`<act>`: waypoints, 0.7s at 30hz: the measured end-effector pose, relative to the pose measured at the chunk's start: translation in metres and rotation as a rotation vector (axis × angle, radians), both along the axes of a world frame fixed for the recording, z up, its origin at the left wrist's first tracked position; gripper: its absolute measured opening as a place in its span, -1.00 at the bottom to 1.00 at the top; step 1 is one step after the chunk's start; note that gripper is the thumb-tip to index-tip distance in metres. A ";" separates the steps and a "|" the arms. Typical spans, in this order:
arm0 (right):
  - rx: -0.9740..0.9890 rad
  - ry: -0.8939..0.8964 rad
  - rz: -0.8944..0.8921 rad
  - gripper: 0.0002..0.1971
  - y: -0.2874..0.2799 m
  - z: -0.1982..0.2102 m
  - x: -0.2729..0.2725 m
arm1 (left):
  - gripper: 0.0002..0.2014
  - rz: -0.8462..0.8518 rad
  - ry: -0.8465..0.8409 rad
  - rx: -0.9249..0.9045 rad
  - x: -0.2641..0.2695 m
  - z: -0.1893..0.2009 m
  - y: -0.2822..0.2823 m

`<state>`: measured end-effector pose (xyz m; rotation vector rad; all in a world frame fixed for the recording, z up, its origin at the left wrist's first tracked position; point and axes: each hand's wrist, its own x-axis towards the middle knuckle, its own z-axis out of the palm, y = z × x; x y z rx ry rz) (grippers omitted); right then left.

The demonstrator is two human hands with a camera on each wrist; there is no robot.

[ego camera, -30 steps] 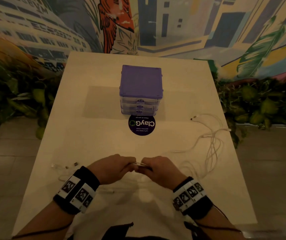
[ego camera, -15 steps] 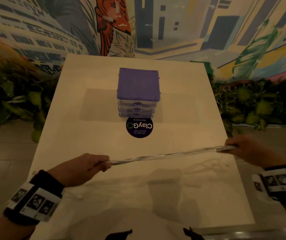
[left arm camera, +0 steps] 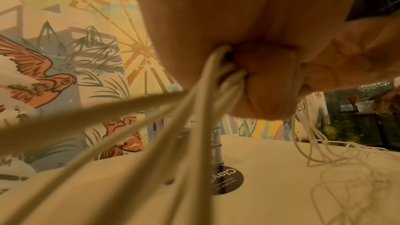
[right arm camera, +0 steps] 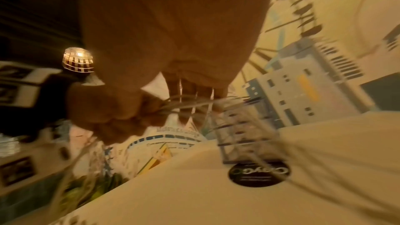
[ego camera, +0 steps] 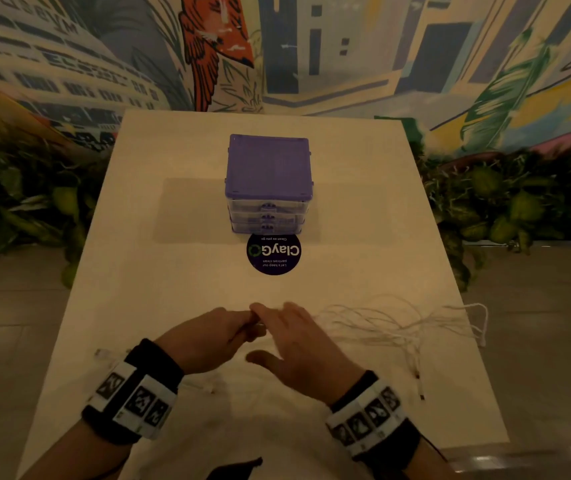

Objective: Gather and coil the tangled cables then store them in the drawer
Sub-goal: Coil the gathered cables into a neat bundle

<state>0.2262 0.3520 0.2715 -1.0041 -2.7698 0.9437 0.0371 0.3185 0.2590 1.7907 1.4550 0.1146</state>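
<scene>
Several thin white cables (ego camera: 391, 323) lie in loose loops on the table, trailing to the right from my hands. My left hand (ego camera: 221, 336) is a fist round the bunched cables (left arm camera: 194, 109), held just above the table near its front. My right hand (ego camera: 298, 344) is beside it, fingers straight and thumb spread, fingertips meeting the left hand. In the blurred right wrist view, strands cross the straight fingers (right arm camera: 194, 90). The purple-topped drawer unit (ego camera: 268, 181) stands mid-table with its clear drawers closed.
A round dark sticker (ego camera: 273, 252) lies just in front of the drawer unit. Cable plugs lie near the table's left edge (ego camera: 104, 353) and right edge (ego camera: 419, 386). Plants line both sides of the pale table (ego camera: 173, 289), and a mural wall is behind.
Half a second ago my hands were far apart, stretching the bundle taut. The right hand has swung back to the left hand and let go; the cables now lie slack on the right.
</scene>
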 end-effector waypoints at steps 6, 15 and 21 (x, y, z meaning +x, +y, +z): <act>-0.159 -0.059 0.072 -0.62 0.020 0.017 -0.001 | -0.70 -0.001 -0.033 0.059 0.000 0.000 -0.001; 0.143 0.037 0.209 -0.62 0.053 0.068 0.031 | -0.56 0.058 -0.246 0.230 -0.009 0.031 0.003; 0.019 0.263 -0.024 -0.68 0.077 0.110 0.074 | -0.43 0.188 -0.301 0.150 -0.030 0.015 -0.005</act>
